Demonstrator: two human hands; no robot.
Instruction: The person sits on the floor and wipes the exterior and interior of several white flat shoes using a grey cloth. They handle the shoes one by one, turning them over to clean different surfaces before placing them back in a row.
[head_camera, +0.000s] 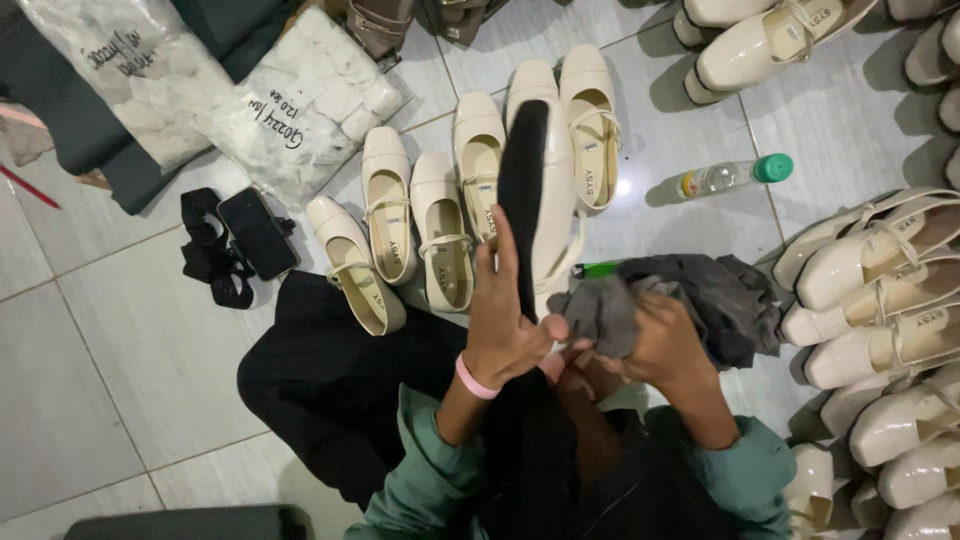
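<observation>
Plainly, left hand (505, 330) grips the shoe (540, 190) upright; right hand (660, 345) bunches a rag (700, 300) beside it. A loose grip could drop the shoe onto the pairs (420, 225) beyond.

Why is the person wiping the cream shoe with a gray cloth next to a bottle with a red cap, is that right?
Not quite: the cap is green, not red. The head view shows the clear bottle lying on the tiled floor with a green cap. The rest holds: the left hand holds up the cream shoe, and the right hand grips the gray cloth.
</observation>
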